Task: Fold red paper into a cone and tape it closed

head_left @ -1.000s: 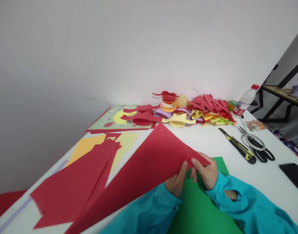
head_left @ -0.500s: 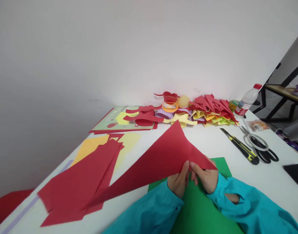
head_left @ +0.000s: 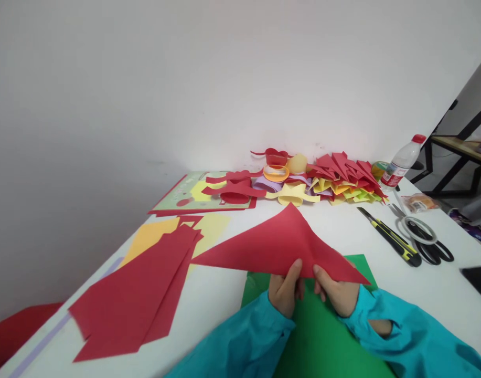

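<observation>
Held up above the table is a triangular sheet of red paper (head_left: 264, 244), one corner pointing away from me and a faint crease running down from it. My left hand (head_left: 285, 291) pinches its near edge around the middle, thumb on top and fingers beneath. Just to the right, my right hand (head_left: 338, 291) is closed on the same edge, also with the thumb uppermost. The sheet's long tip reaches left over the table. Under both hands lies a green sheet (head_left: 322, 336), partly covered by my sleeves.
Red paper pieces (head_left: 134, 294) lie at left. Behind stand paper rings (head_left: 275, 173) and a pile of folded paper (head_left: 342, 176). To the right are a utility knife (head_left: 389, 236), scissors (head_left: 433, 252), a tape roll (head_left: 421, 230), a bottle (head_left: 401, 163) and a dark flat object (head_left: 478, 281).
The red sheet has turned and levelled, its left tip swinging up from the lower left. Its right corner has shifted right and down. My hands have moved slightly apart, still gripping it.
</observation>
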Demonstrator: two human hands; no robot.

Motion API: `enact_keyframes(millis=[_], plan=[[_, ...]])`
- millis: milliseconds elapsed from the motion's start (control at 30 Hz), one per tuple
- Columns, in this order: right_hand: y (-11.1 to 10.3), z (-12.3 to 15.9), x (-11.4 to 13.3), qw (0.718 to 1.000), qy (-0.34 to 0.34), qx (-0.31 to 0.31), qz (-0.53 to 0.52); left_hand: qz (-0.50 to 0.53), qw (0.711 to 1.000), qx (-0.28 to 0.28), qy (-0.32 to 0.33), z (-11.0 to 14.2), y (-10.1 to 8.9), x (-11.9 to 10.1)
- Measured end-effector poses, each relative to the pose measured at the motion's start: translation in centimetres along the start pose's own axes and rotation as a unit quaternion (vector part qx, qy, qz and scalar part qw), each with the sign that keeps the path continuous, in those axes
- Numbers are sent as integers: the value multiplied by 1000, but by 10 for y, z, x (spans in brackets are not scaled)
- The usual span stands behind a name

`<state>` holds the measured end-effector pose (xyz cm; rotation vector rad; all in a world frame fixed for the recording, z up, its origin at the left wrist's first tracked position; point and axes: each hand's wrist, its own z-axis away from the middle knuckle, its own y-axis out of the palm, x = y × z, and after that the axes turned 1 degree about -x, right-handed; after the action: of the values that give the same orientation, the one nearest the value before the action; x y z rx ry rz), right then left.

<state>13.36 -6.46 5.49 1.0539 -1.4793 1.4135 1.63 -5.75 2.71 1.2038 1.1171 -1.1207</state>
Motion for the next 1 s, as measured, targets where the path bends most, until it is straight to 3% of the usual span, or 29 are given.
enact_keyframes(millis=[267, 433, 600, 767, 900, 1000], plan=[[6, -1, -18, 1000, -4, -3, 14, -62, 998, 23, 14, 2, 0, 1], [7, -2, -20, 999, -40, -27, -24, -87, 994, 53, 29, 2, -1, 2], [7, -3, -23, 997, -50, -59, 17, -111, 992, 55, 31, 2, 0, 1], [8, -1, -22, 997, -52, -54, 7, -53, 996, 66, -11, -1, 0, 4], [4, 0, -19, 996, -66, -46, 46, 47, 994, 72, -70, -4, 1, 9], [0, 1, -16, 993, -60, -57, 84, 76, 992, 59, -79, -4, 2, 9]])
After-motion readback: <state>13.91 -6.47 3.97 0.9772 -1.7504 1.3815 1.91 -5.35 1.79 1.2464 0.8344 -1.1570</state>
